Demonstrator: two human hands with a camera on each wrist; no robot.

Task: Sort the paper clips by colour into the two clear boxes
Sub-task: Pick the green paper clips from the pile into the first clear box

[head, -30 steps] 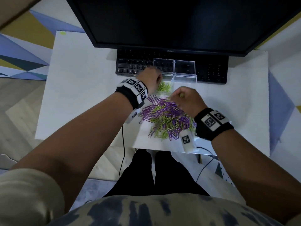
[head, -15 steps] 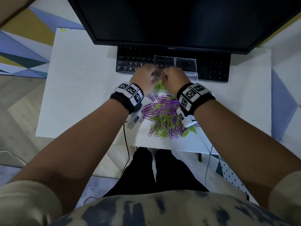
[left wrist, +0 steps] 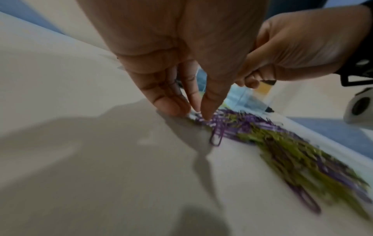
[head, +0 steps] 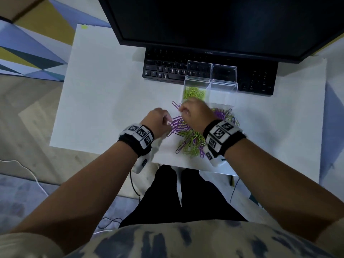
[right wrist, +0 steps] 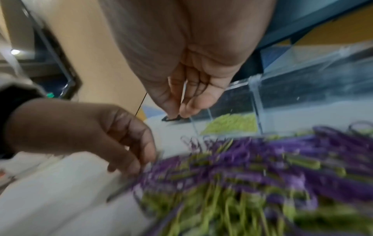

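So my left hand (head: 158, 121) is down on the left edge of the pile of paper clips (head: 193, 135), thumb and fingertips (left wrist: 206, 111) pressed together right at a bunch of purple clips (left wrist: 220, 129). It looks like a pinch starting on one or two of them, but honestly the wrist view is too smeared to say I've actually got one lifted. My right hand (head: 195, 113) hangs over the far side of the pile, fingers loosely curled toward the thumb; I can't tell if there's a clip in there or nothing. The thing that matters for the next move: the two clear boxes sit beyond the pile, up against the keyboard (head: 167, 69), lids standing open. The left box (head: 195, 84) already has green clips (head: 194, 93) in it, and the right box (head: 223, 87) looks empty, so I figure purple goes there. That box is ahead and off to the right of my left hand, with my right hand sitting between them, so the right hand is clearly the nearer one for purple drops. The purple clips by my left fingers mostly lie with their long sides running away from me toward the boxes, tangled over the green ones, so I'd expect neighbours to drag along if I pull straight up.
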